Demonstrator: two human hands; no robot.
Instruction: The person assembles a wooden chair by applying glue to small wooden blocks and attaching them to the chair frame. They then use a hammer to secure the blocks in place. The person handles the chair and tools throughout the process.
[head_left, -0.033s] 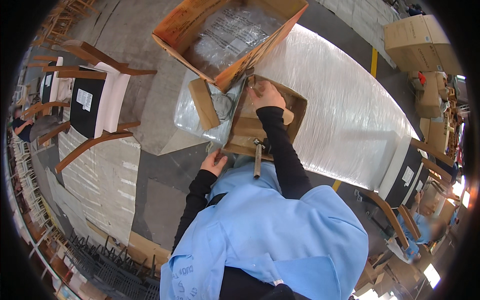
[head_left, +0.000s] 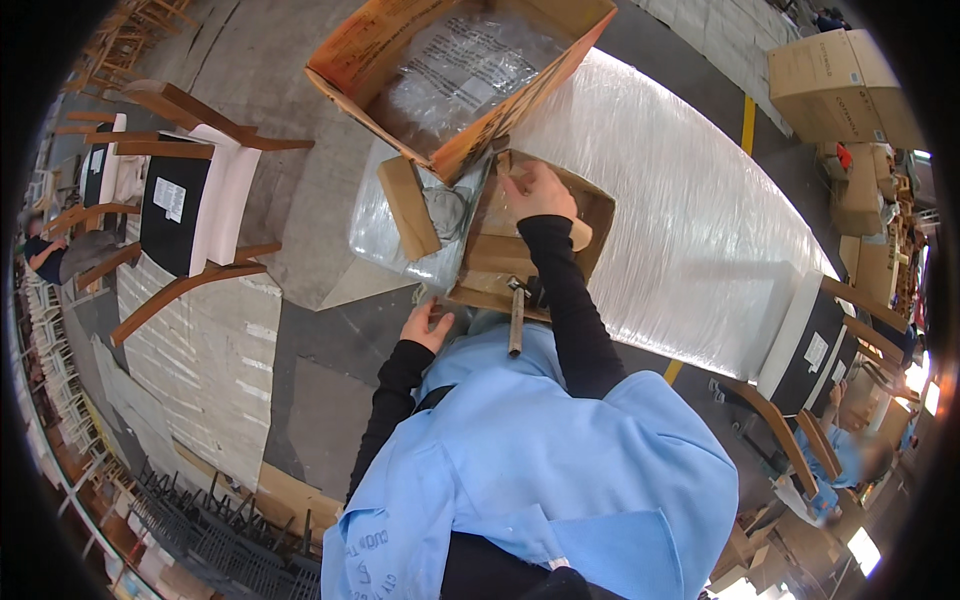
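My right hand reaches into a shallow open cardboard box, close to its far wall. Its fingers are bent together in a pinch, and whatever is between them is too small to make out. Part of a rounded tan piece shows beside that wrist. A hammer rests over the box's near edge, its handle toward me. Just left of the near corner is my left hand, fingers apart and loosely curved, with nothing visible in it.
A large open carton with clear plastic bags stands beyond the box. A tan cardboard piece lies left of it. The surface underneath is wrapped in shiny film. Wooden-legged chairs stand left; stacked cartons and a person are right.
My right hand has shifted very slightly toward the right inside the box. My left hand stays in place.
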